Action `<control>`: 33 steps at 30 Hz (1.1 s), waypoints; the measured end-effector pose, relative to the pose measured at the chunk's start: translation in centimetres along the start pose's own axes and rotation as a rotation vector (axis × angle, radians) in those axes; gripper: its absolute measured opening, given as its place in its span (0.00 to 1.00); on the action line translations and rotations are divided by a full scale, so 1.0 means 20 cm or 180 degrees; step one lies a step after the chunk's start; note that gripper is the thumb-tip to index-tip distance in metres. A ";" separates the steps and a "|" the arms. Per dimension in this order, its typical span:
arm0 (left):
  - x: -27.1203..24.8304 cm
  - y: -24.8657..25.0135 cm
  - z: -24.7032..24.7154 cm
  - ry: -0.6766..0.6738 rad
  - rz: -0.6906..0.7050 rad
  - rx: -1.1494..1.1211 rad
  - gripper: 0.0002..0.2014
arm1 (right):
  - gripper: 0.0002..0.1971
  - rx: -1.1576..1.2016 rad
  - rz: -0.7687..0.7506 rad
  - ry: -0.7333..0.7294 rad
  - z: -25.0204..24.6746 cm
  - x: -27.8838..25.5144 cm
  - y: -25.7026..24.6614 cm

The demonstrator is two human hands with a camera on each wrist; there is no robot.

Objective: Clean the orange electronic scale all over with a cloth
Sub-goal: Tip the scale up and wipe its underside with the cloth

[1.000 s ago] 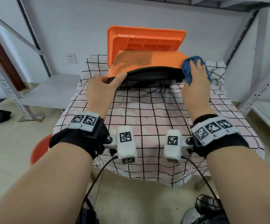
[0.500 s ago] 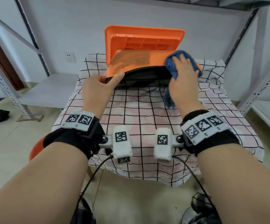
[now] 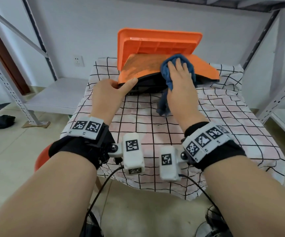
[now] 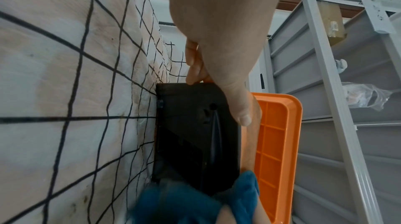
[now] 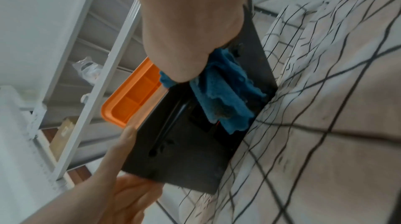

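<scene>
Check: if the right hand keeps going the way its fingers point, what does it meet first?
Likely the raised orange tray just beyond. The right hand presses the blue cloth flat on the scale's orange top, fingers aimed away from the person. Depth to the tray is unclear.

**A checked cloth over the table, the scale on top**

A small table is draped in a white tablecloth (image 3: 164,134) with a black grid and faint pink patches, its edges hanging over the near side. The orange scale (image 3: 203,65) stands tipped up on the cloth's far half. From the scale, a blue cloth (image 3: 164,106) trails down onto the tablecloth just nearer.
</scene>
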State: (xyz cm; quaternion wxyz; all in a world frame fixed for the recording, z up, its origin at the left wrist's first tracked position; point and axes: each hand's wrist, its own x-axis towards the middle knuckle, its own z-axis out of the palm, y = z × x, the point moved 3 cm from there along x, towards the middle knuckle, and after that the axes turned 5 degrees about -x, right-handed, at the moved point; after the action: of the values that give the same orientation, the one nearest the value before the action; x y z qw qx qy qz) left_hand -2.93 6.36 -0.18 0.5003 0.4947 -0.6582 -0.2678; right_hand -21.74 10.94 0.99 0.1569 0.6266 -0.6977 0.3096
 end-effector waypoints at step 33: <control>-0.04 0.00 0.02 0.0146 0.0024 -0.0138 0.22 | 0.29 0.0286 -0.0111 -0.0272 -0.07 0.05 -0.02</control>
State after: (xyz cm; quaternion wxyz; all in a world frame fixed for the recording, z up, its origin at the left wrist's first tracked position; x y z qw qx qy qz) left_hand -3.37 7.11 -0.59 0.5269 0.4872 -0.6425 -0.2686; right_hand -21.79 11.00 2.70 0.1041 0.6577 -0.6782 0.3108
